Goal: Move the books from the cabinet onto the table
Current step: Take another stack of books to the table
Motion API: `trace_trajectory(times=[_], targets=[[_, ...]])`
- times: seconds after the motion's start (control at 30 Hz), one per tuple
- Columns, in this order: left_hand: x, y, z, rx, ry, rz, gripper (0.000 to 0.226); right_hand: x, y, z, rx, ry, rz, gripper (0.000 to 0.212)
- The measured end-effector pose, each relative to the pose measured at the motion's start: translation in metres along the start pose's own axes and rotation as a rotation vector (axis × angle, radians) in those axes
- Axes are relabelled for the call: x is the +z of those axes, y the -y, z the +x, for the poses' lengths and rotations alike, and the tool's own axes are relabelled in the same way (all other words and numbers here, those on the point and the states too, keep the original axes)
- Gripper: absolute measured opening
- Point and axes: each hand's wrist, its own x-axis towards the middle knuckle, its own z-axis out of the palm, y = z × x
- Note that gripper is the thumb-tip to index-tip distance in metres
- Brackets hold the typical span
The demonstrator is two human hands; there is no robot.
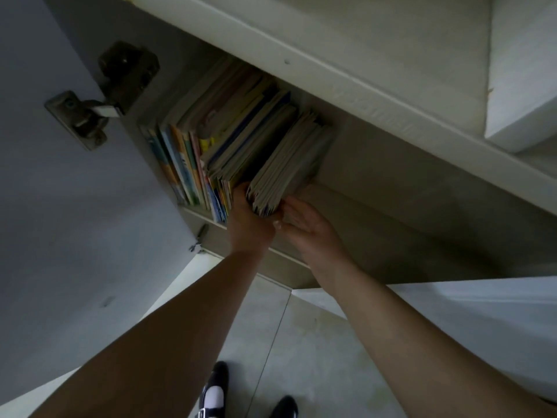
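Note:
A row of thin, colourful books (193,155) stands upright on a shelf inside the open cabinet (376,188). At the row's right end a bundle of several books (289,164) leans out from the rest. My left hand (250,218) grips this bundle from below at its front left edge, with the fingers hidden between it and the row. My right hand (307,227) lies palm-up beside the bundle's right lower corner, its straight fingers touching the bundle. The table is not in view.
The cabinet door (60,176) stands open at the left, with a metal hinge (99,95) on it. An upper shelf board (331,70) runs overhead. The shelf to the right of the books shows bare board. Below are a pale floor (301,342) and my shoes (217,390).

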Motion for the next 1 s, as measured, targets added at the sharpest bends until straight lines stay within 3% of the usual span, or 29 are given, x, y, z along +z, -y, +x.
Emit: trace_trajectory(times=[0.1, 0.27, 0.47, 0.63, 0.7, 0.77, 0.9, 1.0], targets=[[-0.004, -0.004, 0.002, -0.028, 0.0, 0.005, 0.065, -0.004, 0.007, -0.002, 0.015, -0.013, 0.082, 0.037], [-0.021, -0.006, -0.001, -0.056, 0.1, -0.087, 0.067, -0.028, 0.015, -0.01, -0.014, -0.136, 0.115, 0.049], [-0.062, -0.007, -0.038, -0.254, 0.364, -0.281, 0.041, -0.055, -0.011, -0.055, 0.235, -0.202, -0.154, 0.072], [-0.11, -0.003, -0.086, -0.387, 0.504, -0.391, 0.046, -0.055, -0.028, -0.108, 0.247, -0.279, -0.31, 0.062], [-0.126, -0.005, -0.101, -0.445, 0.532, -0.419, 0.043, -0.054, -0.04, -0.133, 0.31, -0.296, -0.163, 0.075], [-0.139, -0.006, -0.111, -0.483, 0.567, -0.435, 0.037, -0.051, -0.052, -0.156, 0.382, -0.191, 0.095, 0.085], [-0.159, -0.011, -0.128, -0.548, 0.649, -0.406, 0.038, -0.031, -0.06, -0.201, 0.371, -0.114, 0.285, 0.084], [-0.164, -0.018, -0.14, -0.586, 0.691, -0.384, 0.036, -0.018, -0.054, -0.225, 0.333, -0.173, 0.302, 0.047]])
